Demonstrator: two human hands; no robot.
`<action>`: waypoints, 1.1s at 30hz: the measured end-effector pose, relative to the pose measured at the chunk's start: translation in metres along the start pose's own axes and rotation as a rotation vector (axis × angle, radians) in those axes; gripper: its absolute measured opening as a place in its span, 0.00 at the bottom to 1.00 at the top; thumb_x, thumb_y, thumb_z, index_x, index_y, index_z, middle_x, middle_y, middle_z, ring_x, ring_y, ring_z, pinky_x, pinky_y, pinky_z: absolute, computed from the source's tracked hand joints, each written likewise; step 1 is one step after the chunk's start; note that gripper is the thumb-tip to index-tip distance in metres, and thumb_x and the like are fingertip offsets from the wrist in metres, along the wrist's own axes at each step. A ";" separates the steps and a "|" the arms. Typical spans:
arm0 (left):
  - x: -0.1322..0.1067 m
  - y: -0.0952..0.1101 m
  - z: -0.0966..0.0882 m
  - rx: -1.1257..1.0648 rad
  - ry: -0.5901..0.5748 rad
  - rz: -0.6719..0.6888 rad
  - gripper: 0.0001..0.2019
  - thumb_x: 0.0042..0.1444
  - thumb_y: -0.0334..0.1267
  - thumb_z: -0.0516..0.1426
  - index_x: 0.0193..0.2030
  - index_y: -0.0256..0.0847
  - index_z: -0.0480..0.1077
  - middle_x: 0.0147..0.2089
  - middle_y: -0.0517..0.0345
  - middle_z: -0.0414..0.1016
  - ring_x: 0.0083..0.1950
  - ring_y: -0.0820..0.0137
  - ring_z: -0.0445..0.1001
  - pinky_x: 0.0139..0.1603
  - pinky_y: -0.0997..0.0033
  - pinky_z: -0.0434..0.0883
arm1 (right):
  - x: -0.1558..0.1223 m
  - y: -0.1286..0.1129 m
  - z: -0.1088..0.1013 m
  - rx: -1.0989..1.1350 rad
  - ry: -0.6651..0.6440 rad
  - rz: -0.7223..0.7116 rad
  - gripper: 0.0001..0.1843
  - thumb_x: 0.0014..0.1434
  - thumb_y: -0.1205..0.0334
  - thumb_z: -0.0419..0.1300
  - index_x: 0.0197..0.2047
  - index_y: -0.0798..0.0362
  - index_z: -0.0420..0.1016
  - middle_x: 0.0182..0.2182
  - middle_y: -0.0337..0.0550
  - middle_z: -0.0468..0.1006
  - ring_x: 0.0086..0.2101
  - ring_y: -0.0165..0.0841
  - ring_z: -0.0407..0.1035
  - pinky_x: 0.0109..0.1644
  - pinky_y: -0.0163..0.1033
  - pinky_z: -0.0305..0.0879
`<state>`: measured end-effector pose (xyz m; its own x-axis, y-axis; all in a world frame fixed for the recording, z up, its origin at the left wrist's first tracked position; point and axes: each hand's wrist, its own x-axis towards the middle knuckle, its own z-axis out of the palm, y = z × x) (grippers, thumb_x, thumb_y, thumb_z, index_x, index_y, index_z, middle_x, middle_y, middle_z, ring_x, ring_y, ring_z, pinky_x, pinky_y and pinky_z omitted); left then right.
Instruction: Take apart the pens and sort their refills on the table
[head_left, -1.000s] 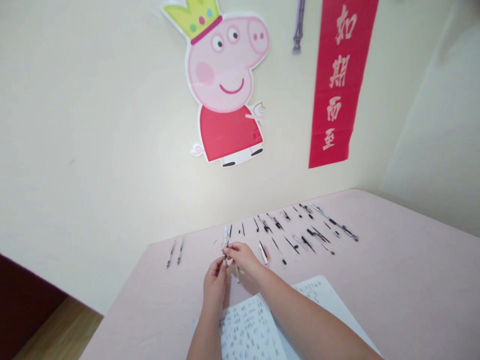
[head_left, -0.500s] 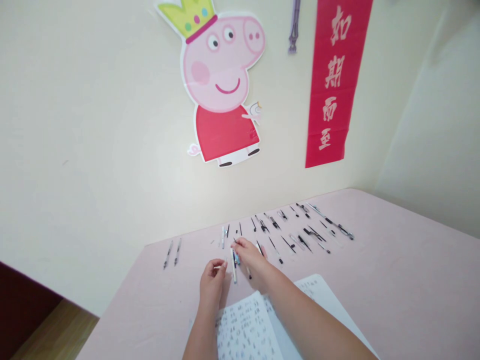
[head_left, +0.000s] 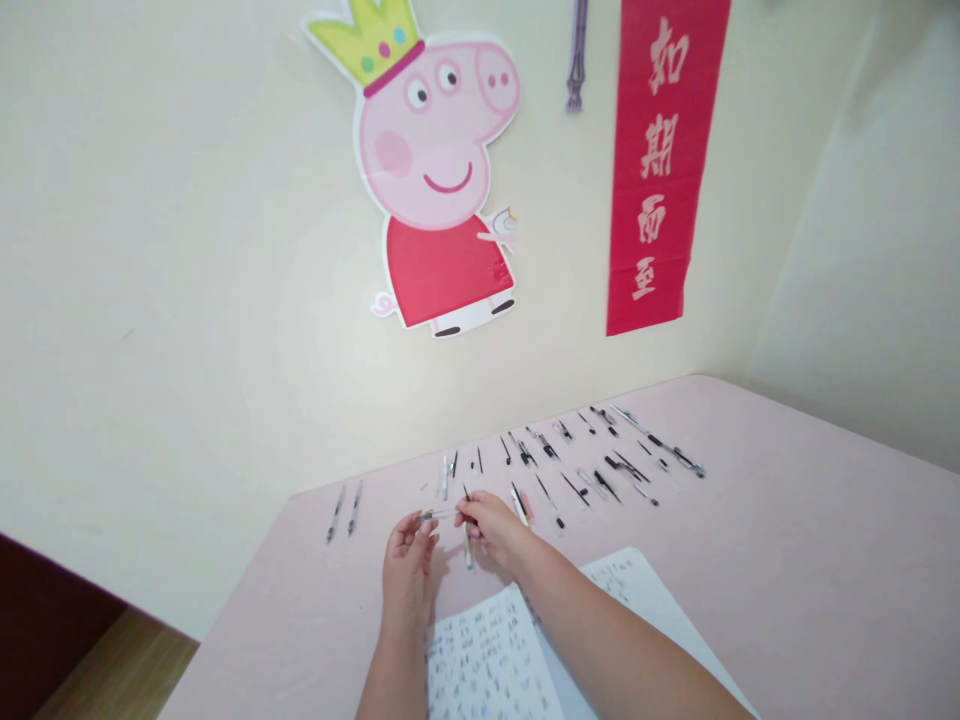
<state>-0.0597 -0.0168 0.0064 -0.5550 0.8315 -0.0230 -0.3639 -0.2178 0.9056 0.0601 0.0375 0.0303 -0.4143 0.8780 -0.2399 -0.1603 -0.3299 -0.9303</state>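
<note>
My left hand (head_left: pixel 409 548) pinches a thin clear pen barrel (head_left: pixel 444 514) with a dark end, held level above the table. Its other end reaches the fingers of my right hand (head_left: pixel 491 525), which also grip a slim dark pen refill (head_left: pixel 466 493) that points up and away. Whether my right fingertips press on the barrel is too small to tell. Below my right hand a white pen (head_left: pixel 469 555) lies on the table, partly covered by the fingers. Just beyond the hands lies another light pen (head_left: pixel 445 480).
Rows of pen parts, such as a black refill (head_left: pixel 550 500), spread over the pink table (head_left: pixel 300 620) to the right. Two assembled-looking pens (head_left: pixel 355 508) lie at left. A written notebook (head_left: pixel 491 660) sits under my forearms. The wall (head_left: pixel 225 300) borders the table's far edge.
My hands have come together, with the clear barrel now level between them. My left hand has shifted slightly left. The view has tilted a little.
</note>
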 end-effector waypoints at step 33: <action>-0.006 -0.006 0.007 -0.379 -0.157 -0.550 0.07 0.54 0.23 0.52 0.30 0.31 0.70 0.24 0.58 0.69 0.21 0.82 0.64 0.19 0.86 0.64 | 0.001 0.023 0.012 -0.409 0.053 -0.294 0.06 0.52 0.67 0.56 0.25 0.53 0.71 0.23 0.39 0.74 0.24 0.30 0.69 0.29 0.32 0.62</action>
<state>-0.0492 -0.0170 0.0037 -0.1097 0.9307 -0.3490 -0.8144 0.1171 0.5683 0.0454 0.0264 0.0118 -0.3564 0.9333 0.0442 0.1057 0.0873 -0.9906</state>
